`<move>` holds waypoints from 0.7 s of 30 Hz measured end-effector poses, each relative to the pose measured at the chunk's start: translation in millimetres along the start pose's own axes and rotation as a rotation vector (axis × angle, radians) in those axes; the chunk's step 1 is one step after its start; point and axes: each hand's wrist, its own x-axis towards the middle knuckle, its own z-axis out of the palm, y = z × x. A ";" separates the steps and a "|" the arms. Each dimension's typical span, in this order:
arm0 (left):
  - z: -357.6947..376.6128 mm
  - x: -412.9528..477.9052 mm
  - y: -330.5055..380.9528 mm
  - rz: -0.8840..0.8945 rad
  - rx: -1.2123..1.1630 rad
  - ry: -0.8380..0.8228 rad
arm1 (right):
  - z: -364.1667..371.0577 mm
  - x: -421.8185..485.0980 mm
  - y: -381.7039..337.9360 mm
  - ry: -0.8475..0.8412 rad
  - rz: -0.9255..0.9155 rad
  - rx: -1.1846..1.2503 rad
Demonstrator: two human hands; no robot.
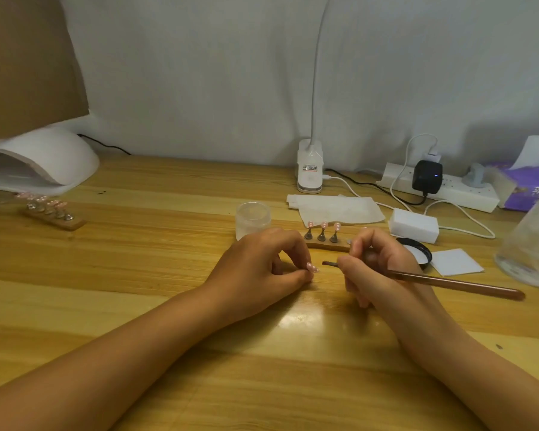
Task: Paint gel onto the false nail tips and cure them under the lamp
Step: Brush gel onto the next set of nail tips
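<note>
My left hand (262, 265) pinches a small stand topped with a pink false nail tip (405, 268) just above the wooden table. My right hand (374, 269) grips a brown gel brush (448, 283), and its dark bristle end points left, a short gap from the tip. Behind my hands a wooden holder (327, 244) carries three pink tips on metal stands. A second wooden holder (55, 213) with several pink tips sits at the far left, in front of the white curing lamp (44, 160).
A frosted jar (252, 219) stands behind my left hand. A black lid (417, 251), white pads (456, 261), a white block (414, 225), paper wipes (336, 208), a clip lamp (310, 169), a power strip with cables (442, 185), a tissue pack (526, 188) and a clear bottle (532, 244) crowd the right.
</note>
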 end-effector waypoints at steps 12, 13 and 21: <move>-0.9 -0.4 -0.3 -0.007 0.006 -0.002 | 0.6 -1.5 -2.4 0.033 -0.003 0.053; -1.1 -0.3 -0.2 -0.009 0.007 -0.007 | 0.2 -1.6 -1.9 0.031 0.008 0.065; -1.3 0.1 0.4 -0.015 0.007 -0.014 | -0.5 -1.2 -1.5 0.074 0.021 0.108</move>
